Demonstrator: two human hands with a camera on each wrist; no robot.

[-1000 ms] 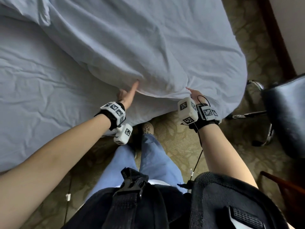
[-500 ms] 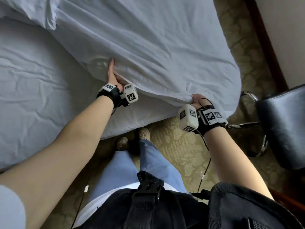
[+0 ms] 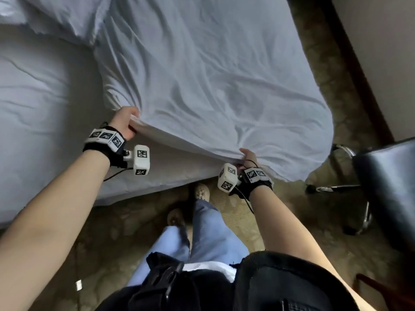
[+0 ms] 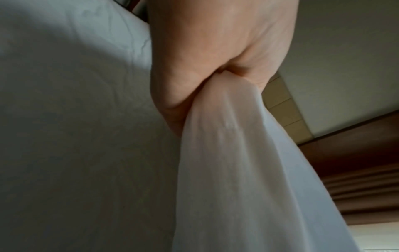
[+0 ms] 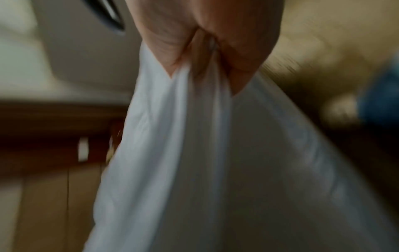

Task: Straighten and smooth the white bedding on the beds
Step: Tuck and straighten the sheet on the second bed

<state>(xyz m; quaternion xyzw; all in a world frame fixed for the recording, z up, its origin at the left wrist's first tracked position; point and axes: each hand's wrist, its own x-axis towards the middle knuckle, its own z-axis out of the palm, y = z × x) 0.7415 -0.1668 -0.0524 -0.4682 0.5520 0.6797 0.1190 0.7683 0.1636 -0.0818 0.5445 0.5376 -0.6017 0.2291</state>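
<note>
A white duvet [image 3: 202, 70] covers the right part of the bed and hangs over its foot corner. My left hand [image 3: 125, 123] grips the duvet's near edge, lifted off the white fitted sheet [image 3: 40, 104]. My right hand [image 3: 248, 157] grips the same edge further right, near the bed's side. In the left wrist view my fingers [image 4: 172, 95] are curled round a bunched fold of the duvet [image 4: 233, 170]. The right wrist view is blurred; there the duvet [image 5: 205, 153] hangs from my closed right hand [image 5: 207, 42].
A pillow [image 3: 51, 16] lies at the top left of the bed. A black chair with a chrome frame [image 3: 386, 182] stands close on the right. Patterned carpet [image 3: 336, 70] runs between bed and wall. My legs and shoes [image 3: 202, 191] are at the bedside.
My left hand went from reaching under the duvet with straight fingers to gripping its edge, further left. The right hand kept its hold. The duvet edge is now stretched between both hands.
</note>
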